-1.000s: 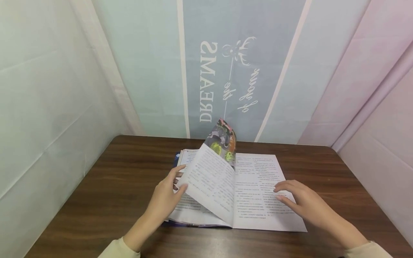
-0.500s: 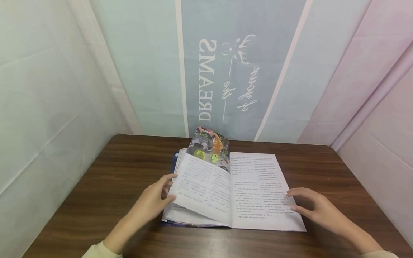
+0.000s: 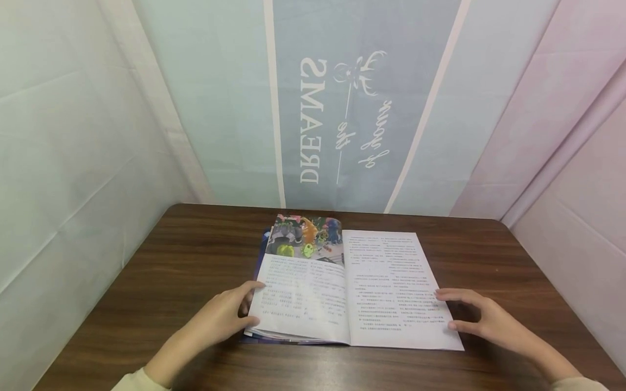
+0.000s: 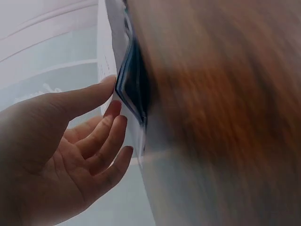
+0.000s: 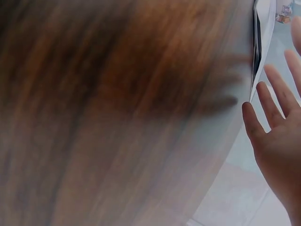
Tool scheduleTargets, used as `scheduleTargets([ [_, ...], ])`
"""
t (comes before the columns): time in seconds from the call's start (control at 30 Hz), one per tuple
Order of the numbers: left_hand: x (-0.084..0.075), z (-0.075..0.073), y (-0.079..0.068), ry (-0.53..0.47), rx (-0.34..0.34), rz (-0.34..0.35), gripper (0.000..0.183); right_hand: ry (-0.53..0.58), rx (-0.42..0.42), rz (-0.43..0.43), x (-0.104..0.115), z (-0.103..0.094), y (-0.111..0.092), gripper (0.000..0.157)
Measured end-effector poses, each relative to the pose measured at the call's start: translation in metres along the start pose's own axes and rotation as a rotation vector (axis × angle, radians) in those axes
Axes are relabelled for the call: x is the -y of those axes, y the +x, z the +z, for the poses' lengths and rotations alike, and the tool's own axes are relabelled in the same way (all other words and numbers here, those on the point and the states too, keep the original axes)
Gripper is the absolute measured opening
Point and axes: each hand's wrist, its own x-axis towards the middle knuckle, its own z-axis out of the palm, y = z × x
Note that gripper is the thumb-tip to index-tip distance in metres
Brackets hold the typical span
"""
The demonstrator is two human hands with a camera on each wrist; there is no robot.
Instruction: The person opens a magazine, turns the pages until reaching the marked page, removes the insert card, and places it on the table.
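Observation:
An open magazine (image 3: pixel 386 293) lies on the wooden table, its left page (image 3: pixel 298 296) topped by a colourful cartoon picture and its right page filled with text. My left hand (image 3: pixel 227 312) rests at the left edge, with thumb and a finger touching the page margin. In the left wrist view, the thumb of the left hand (image 4: pixel 70 146) meets the page edge and the other fingers are loosely bent. My right hand (image 3: pixel 494 320) is at the right page's edge, fingers spread and relaxed; the right wrist view shows those fingers of the right hand (image 5: pixel 277 117) extended beside the magazine's edge.
The dark wooden table (image 3: pixel 171 260) extends around the magazine. Behind it hangs a pale blue cloth backdrop (image 3: pixel 235 108) with mirrored lettering. Light fabric walls (image 3: pixel 73 163) stand on the left and right sides.
The raised left page has come down to the left and now lies nearly flat. My left hand moved left and toward me with it; my right hand shifted right, to the page's edge.

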Motion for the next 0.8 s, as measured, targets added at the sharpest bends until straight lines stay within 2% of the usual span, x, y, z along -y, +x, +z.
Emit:
scheduleTargets([
  [0.2,0.006,0.004,0.001,0.083,0.046,0.043,0.062,0.042,0.049,0.013,-0.006,0.002,-0.003,0.055],
  [0.4,0.014,0.003,0.004,0.11,0.04,0.095,0.065,0.067,0.07,-0.006,-0.01,0.004,-0.006,0.061],
  [0.63,0.02,0.002,0.008,0.144,0.04,0.099,0.07,0.024,0.075,-0.049,-0.012,0.007,-0.007,0.064],
  [0.8,0.028,0.0,0.01,0.126,0.075,0.16,0.072,-0.009,0.064,-0.078,-0.012,0.01,-0.006,0.063],
])
